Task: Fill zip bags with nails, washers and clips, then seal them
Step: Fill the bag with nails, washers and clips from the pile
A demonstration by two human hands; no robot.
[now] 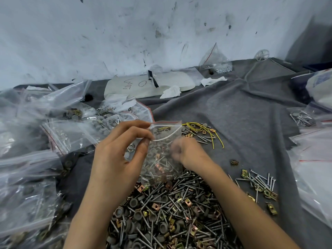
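My left hand (118,150) pinches the left edge of the mouth of a small clear zip bag (162,155), holding it upright and open. The bag holds nails, grey washers and copper clips. My right hand (188,151) is blurred just right of the bag, near its side; its grip cannot be made out. Below both hands lies a big pile of nails, washers and clips (167,212) on the grey cloth (242,114).
Filled and empty zip bags (45,141) are heaped at the left, more bags (314,168) at the right. A smaller scatter of nails and clips (258,184) lies right of the pile. Yellow wire (206,131) sits behind the bag. A white foam pad (143,85) lies by the wall.
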